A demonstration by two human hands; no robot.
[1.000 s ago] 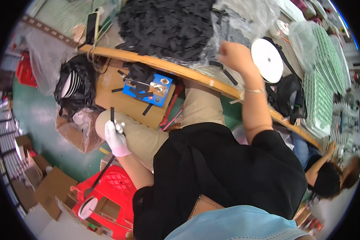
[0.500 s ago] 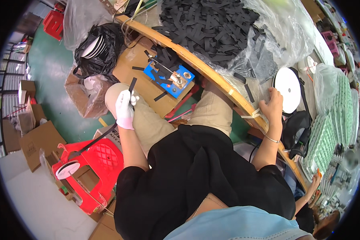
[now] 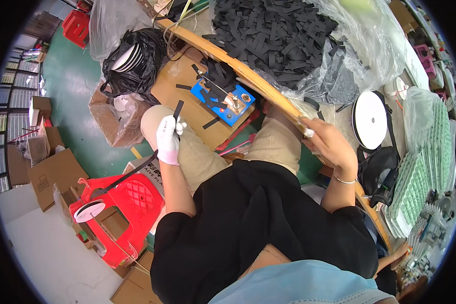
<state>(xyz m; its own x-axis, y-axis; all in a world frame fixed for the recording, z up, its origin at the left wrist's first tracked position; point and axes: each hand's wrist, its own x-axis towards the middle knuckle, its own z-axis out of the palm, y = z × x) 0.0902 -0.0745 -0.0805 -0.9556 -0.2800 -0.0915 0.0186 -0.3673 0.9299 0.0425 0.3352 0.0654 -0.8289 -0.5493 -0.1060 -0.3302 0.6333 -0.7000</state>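
My left hand [image 3: 168, 137], in a white glove with a pink cuff, is closed on a black webbing strap [image 3: 178, 108]. The strap's short end sticks up past the fingers, and its tail runs back to a white reel [image 3: 89, 211] by the red stool. My bare right hand [image 3: 331, 142] is at the wooden table edge [image 3: 281, 101], fingers bent together; a small white bit shows at the fingertips, too small to name. In front of my knees a blue machine [image 3: 230, 115] with a metal rod rests on cardboard, black strips lying on and around it.
A heap of cut black strips [image 3: 273, 38] covers the table beside clear plastic. A white reel [image 3: 369, 120] and green trays [image 3: 410, 182] stand to the right. The red plastic stool [image 3: 142, 195] is at left, a black bag of white discs [image 3: 137, 76] beyond. Another person's hand [image 3: 401, 251] shows lower right.
My right hand has moved left from beside the large white reel to the table edge, its fingers now drawn together. My left hand still holds the strap; the whole view has shifted slightly.
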